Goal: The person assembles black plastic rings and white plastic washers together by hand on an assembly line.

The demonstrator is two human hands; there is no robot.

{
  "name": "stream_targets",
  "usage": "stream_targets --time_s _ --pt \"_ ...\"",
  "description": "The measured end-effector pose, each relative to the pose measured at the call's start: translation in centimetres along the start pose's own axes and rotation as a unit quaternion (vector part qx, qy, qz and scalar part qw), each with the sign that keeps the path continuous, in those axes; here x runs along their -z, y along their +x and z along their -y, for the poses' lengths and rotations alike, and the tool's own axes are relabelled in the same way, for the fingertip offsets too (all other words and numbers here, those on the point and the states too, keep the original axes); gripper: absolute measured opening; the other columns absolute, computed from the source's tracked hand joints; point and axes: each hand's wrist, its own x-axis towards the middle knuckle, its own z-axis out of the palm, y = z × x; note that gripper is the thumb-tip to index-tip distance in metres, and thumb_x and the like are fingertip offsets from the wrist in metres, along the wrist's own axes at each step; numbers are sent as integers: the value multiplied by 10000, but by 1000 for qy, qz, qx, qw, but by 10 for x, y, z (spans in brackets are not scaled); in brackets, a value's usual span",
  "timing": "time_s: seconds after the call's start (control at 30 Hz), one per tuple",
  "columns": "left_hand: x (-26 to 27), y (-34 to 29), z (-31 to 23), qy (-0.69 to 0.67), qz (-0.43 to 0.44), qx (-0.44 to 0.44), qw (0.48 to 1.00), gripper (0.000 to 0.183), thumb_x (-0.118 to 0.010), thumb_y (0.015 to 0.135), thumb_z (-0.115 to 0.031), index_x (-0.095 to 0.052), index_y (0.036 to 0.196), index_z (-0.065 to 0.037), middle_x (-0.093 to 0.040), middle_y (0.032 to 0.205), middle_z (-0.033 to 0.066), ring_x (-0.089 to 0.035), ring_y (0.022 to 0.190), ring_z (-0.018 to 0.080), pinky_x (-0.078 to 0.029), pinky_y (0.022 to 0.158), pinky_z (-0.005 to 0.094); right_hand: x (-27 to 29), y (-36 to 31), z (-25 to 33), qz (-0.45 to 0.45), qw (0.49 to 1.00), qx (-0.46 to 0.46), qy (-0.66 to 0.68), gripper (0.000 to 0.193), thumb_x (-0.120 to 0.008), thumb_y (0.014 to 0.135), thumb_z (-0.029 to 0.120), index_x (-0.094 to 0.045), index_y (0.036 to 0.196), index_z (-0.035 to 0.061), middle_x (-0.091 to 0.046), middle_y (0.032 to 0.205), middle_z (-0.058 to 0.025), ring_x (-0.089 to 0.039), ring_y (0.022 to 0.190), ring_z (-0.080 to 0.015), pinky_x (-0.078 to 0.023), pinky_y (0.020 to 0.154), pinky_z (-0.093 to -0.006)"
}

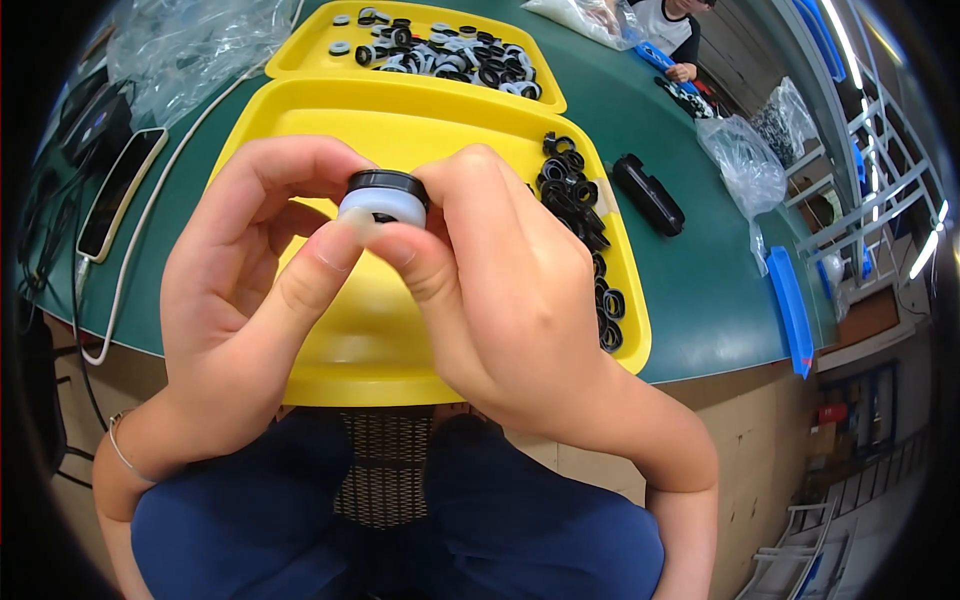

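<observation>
Between my two hands, above the near yellow tray (pixel 350 340), is a small round part (pixel 385 203) with a black rim on top and a whitish translucent body below. My left hand (pixel 250 260) grips it from the left, its thumb pressed to the lower front. From the right, my right hand (pixel 500 270) holds it too, with the thumb beside the left one and the fingers curled around the back. A bit of black shows between the thumb tips. Black rings (pixel 570 190) lie in a heap along the tray's right side, partly behind my right hand.
A second yellow tray (pixel 300 60) behind holds many black and whitish rings. On the green table (pixel 690 300) lie a black case (pixel 648 194), a phone (pixel 120 195) with a white cable, and plastic bags (pixel 745 165). Another person (pixel 680 35) works at the far right.
</observation>
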Motion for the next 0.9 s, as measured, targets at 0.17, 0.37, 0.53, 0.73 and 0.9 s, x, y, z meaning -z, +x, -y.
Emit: stream_targets --time_s 0.17,0.37,0.53,0.73,0.9 --pt "2 5 3 146 49 -11 988 236 -444 961 -181 -462 1132 -20 -504 1026 39 -485 929 104 -368 806 211 2 -4 -5 -36 999 7 -11 173 -566 903 155 -525 884 -11 -532 698 -130 -528 567 -283 -428 499 -337" --pt "-2 5 -5 193 103 -30 975 198 -427 958 -172 -474 1058 -8 -488 926 57 -443 811 128 -371 758 249 17 -2 0 21 999 -19 14 112 -547 898 93 -544 885 -17 -549 697 -120 -532 571 -259 -421 516 -320" --pt "6 3 1 154 132 -80 976 196 -510 926 -178 -477 1000 0 -504 898 82 -455 802 161 -371 752 269 31 1 2 93 981 -76 152 103 -551 887 81 -567 880 -21 -558 697 -81 -512 577 -156 -394 534 -248" --pt "7 3 3 162 77 -106 978 178 -567 893 -127 -506 986 12 -520 885 83 -480 799 168 -371 720 258 25 -1 -1 101 934 -104 327 149 -481 934 128 -506 948 -19 -527 739 -73 -488 656 -128 -403 627 -242" --pt "10 1 -3 127 136 -103 977 207 -558 894 -107 -503 1050 17 -534 960 87 -509 852 154 -398 782 264 21 -4 5 95 985 40 137 282 -535 922 253 -492 947 -24 -497 787 -78 -451 653 -150 -380 564 -248"
